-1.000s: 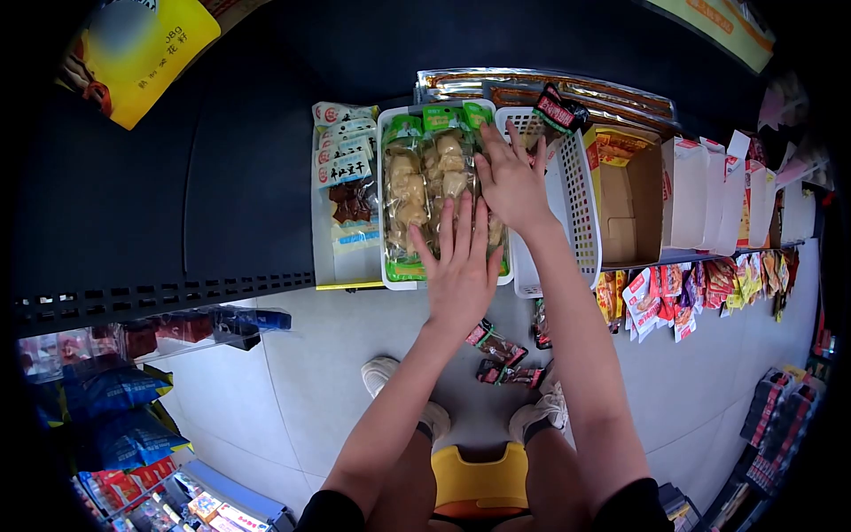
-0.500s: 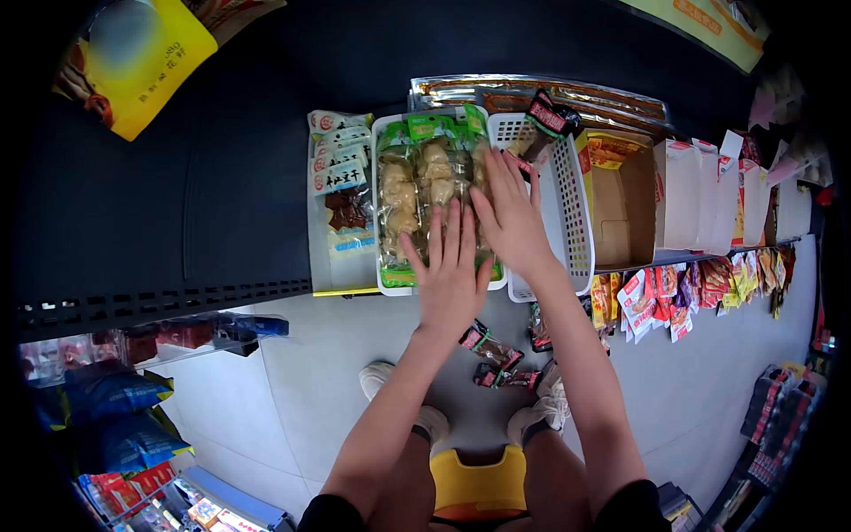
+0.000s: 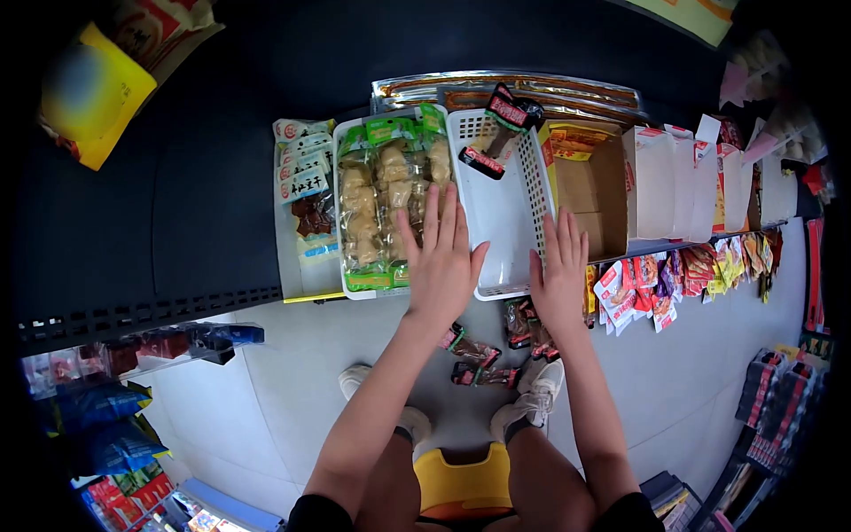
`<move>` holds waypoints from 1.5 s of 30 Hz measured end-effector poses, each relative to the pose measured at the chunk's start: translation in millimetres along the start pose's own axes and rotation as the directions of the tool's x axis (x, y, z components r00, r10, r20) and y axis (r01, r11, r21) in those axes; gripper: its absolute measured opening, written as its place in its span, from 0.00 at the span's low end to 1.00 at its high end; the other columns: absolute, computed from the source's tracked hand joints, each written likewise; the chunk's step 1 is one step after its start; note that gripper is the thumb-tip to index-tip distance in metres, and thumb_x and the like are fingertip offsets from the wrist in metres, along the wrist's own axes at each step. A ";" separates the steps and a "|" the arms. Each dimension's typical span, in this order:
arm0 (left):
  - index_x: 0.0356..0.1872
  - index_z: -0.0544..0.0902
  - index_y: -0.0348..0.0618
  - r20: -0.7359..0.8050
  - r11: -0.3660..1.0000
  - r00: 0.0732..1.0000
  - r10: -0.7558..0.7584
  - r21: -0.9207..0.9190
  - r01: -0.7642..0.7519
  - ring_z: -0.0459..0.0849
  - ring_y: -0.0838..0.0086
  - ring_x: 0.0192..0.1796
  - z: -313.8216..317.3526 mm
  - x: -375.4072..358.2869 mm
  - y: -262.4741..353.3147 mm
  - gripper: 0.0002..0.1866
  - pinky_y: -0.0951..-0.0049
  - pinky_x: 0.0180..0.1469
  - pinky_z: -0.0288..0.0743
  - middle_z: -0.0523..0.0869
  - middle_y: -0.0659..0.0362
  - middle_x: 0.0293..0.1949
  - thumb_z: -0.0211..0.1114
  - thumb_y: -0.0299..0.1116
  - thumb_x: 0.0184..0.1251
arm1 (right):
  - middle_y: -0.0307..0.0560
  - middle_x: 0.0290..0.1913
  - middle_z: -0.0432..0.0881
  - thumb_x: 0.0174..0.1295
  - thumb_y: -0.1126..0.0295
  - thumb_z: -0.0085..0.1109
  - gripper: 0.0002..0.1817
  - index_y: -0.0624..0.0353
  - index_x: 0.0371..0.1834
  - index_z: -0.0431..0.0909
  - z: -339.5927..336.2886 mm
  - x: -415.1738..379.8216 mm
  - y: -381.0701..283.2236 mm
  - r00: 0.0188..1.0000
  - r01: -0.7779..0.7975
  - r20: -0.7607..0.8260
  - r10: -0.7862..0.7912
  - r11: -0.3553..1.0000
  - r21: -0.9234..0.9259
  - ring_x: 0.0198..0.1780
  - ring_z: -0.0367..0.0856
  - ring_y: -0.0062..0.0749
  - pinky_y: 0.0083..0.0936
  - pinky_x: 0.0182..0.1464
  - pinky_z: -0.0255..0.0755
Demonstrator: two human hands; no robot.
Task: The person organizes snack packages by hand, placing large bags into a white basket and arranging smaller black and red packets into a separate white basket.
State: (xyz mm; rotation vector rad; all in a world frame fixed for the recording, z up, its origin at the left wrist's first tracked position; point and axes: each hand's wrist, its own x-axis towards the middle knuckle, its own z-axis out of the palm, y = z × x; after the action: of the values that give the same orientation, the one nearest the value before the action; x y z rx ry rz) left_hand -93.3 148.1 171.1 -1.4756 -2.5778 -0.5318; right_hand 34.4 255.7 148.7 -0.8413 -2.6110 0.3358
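Observation:
My left hand (image 3: 441, 266) lies with fingers stretched out over the right edge of a white basket (image 3: 339, 208) filled with green-topped clear packs of pale round food (image 3: 362, 217). Its fingertips reach the rightmost packs. To the right stands a second white basket (image 3: 493, 213) with perforated sides. At its far end a dark-labelled snack pack (image 3: 507, 124) leans over the rim, with another dark-and-red pack end beside it. My right hand (image 3: 560, 275) is open, its fingers straight, at the near right corner of that second basket.
Left of the baskets is a box of white-labelled snack packs (image 3: 304, 177). An open brown carton (image 3: 589, 191) and white boxes (image 3: 660, 186) line the shelf rightward. Colourful packets (image 3: 638, 288) hang below. Dark snack packs (image 3: 483, 363) lie on the floor near my shoes, before a yellow stool (image 3: 463, 479).
My right hand has moved off the green-topped packs, right and nearer to me, to the second basket's corner. My left hand stays by the packs, now farther right on them. The view has shifted.

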 end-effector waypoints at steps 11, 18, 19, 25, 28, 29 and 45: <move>0.50 0.71 0.34 0.077 1.000 0.997 -0.031 0.001 0.031 0.45 0.55 0.66 0.8 11.5 9.5 0.27 0.41 0.60 0.30 0.54 0.46 0.62 0.61 0.37 0.47 | 0.52 0.64 0.51 0.42 0.87 0.42 0.36 0.60 0.61 0.53 3.4 6.3 12.1 0.996 -0.071 0.042 0.073 0.997 -0.038 0.66 0.48 0.41 0.44 0.64 0.39; 0.50 0.70 0.33 0.043 0.998 0.998 -0.053 0.049 0.051 0.45 0.54 0.66 5.7 8.3 7.0 0.27 0.41 0.60 0.29 0.54 0.47 0.63 0.61 0.34 0.46 | 0.51 0.64 0.51 0.42 0.87 0.42 0.36 0.59 0.61 0.54 6.1 6.0 9.5 0.997 -0.067 0.038 0.066 0.998 0.003 0.66 0.49 0.39 0.44 0.64 0.37; 0.51 0.69 0.32 0.039 0.997 0.998 -0.057 0.053 0.055 0.46 0.54 0.66 5.8 7.9 6.0 0.28 0.42 0.60 0.29 0.54 0.47 0.62 0.60 0.34 0.46 | 0.51 0.64 0.51 0.42 0.87 0.42 0.36 0.59 0.61 0.54 6.3 6.4 9.0 0.997 -0.067 0.039 0.067 0.998 0.003 0.66 0.49 0.39 0.44 0.64 0.37; 0.51 0.68 0.30 0.048 0.997 0.997 -0.058 0.060 0.056 0.47 0.55 0.66 3.1 5.5 7.8 0.28 0.42 0.60 0.29 0.54 0.47 0.62 0.60 0.32 0.45 | 0.51 0.63 0.54 0.43 0.87 0.44 0.35 0.59 0.60 0.56 9.3 6.4 10.8 0.999 -0.045 0.027 0.044 0.999 0.029 0.65 0.51 0.37 0.43 0.64 0.37; 0.51 0.68 0.29 0.062 0.995 0.996 -0.061 0.081 0.056 0.47 0.55 0.66 3.2 4.2 7.9 0.28 0.42 0.60 0.30 0.55 0.47 0.62 0.60 0.33 0.45 | 0.51 0.63 0.54 0.43 0.87 0.44 0.34 0.58 0.60 0.56 8.3 7.3 11.5 0.999 -0.027 0.030 0.025 0.997 0.069 0.65 0.51 0.36 0.44 0.64 0.37; 0.50 0.68 0.29 0.060 0.995 0.997 -0.057 0.088 0.052 0.47 0.56 0.66 3.9 3.3 7.9 0.28 0.42 0.60 0.30 0.55 0.47 0.62 0.60 0.33 0.46 | 0.52 0.63 0.53 0.41 0.87 0.44 0.34 0.60 0.59 0.57 8.8 7.7 12.0 1.000 -0.014 0.020 0.012 0.997 0.075 0.65 0.51 0.36 0.45 0.64 0.38; 0.54 0.67 0.39 -0.015 0.998 0.999 -0.038 0.048 0.039 0.50 0.57 0.65 -10.5 -1.6 5.1 0.25 0.43 0.61 0.34 0.58 0.50 0.61 0.56 0.39 0.55 | 0.53 0.63 0.53 0.54 0.77 0.45 0.26 0.61 0.59 0.56 -1.7 7.8 8.2 1.000 0.010 -0.006 -0.009 0.989 0.144 0.65 0.51 0.40 0.44 0.64 0.39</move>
State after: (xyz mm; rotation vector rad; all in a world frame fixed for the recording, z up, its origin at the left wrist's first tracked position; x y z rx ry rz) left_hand -88.8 145.4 181.6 -1.4051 -2.5940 -0.4788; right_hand 33.5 267.0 149.7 -0.7793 -2.5488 0.5123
